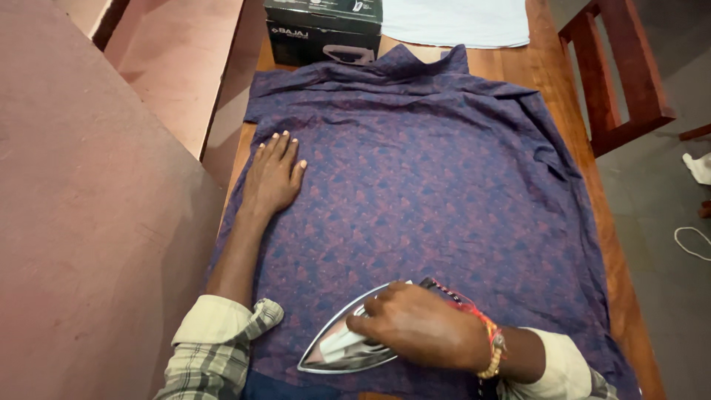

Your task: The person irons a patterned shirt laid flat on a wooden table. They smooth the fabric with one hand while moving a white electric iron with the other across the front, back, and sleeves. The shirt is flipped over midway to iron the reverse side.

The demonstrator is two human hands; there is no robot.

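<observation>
Wooden table (578,141) carries a purple patterned shirt (422,185), soft and limp, spread flat. Left hand (272,176) lies open, palm down, pressing its left edge. Right hand (422,327) is closed round the handle of the iron (337,348), likely heavy, resting near the hem.

This looks like a room in a home, set up for ironing. A wooden table (570,148) serves as the ironing surface, with a patterned purple shirt (429,185) spread flat across it and an electric iron (348,344) at its near edge. A wooden chair (618,74) stands at the far right, an appliance box (324,30) at the far end, reddish walls on the left.
</observation>
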